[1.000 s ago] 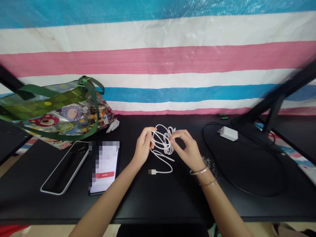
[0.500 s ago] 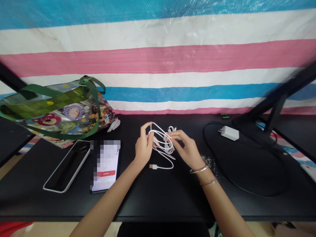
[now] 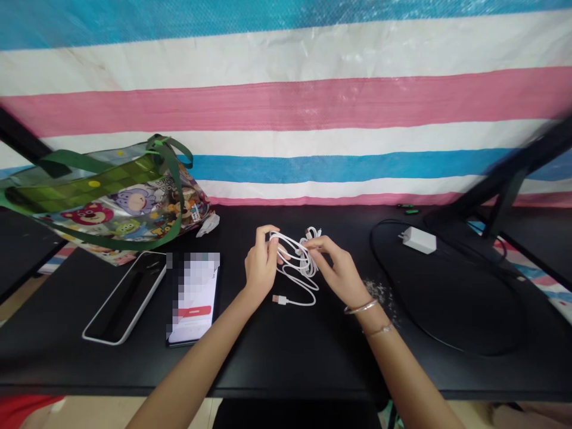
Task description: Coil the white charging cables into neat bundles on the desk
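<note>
Between my two hands, just over the black desk, is a loosely looped white USB cable (image 3: pixel 289 239). My left hand (image 3: pixel 261 262) is closed around the left end of the loops, thumb and fingers pinching them. From the right, my right hand (image 3: pixel 335 262) pinches the loops' other side with its thumb and fingertips. One USB plug (image 3: pixel 280 300) lies on the desk below the loops. Behind the right fingertips sits a second bundle of white cable (image 3: pixel 310 265), partly hidden, with connectors at its top. Two bracelets circle my right wrist.
On the left are a phone with a white edge (image 3: pixel 127 298), a lit phone (image 3: pixel 196 310) and a cartoon-print bag (image 3: pixel 134 202). To the right lie a white charger plug (image 3: pixel 419 240), a black cable (image 3: pixel 411 319) and small green items (image 3: pixel 411 211). A striped sheet (image 3: pixel 286 107) hangs behind.
The loops between my hands have become flatter and drawn tighter, and my left index finger has bent down a little. The view has shifted slightly.
</note>
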A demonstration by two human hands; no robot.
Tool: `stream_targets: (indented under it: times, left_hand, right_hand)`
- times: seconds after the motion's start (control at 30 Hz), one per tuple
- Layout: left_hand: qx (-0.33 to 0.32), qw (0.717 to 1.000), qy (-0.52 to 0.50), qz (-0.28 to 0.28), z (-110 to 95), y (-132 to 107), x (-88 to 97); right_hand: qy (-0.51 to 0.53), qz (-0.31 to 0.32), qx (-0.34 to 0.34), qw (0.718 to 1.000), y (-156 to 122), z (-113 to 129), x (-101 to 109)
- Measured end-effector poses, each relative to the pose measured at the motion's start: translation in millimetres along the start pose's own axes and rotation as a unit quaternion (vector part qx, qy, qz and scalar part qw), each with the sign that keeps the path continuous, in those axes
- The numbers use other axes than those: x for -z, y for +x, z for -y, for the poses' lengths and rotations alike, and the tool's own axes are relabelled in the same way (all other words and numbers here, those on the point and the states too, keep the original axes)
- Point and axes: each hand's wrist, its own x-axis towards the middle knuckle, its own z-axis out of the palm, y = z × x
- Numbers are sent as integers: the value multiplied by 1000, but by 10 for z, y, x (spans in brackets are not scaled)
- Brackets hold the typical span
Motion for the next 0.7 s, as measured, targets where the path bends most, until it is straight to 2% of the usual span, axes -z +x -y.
stream_targets:
  times: [0.13, 0.33, 0.7]
  left_hand:
    - [1, 1000, 0, 13, -12, -17, -2]
    - [-28, 999, 36, 26, 10, -26, -11]
    - [-55, 978, 197, 44, 5, -9, 22]
  right_hand:
    - [-29, 15, 5, 999, -17, 4, -9]
    - [-3, 85, -35, 996, -36, 20, -73]
    - [-57, 75, -53, 994, -32, 47, -72]
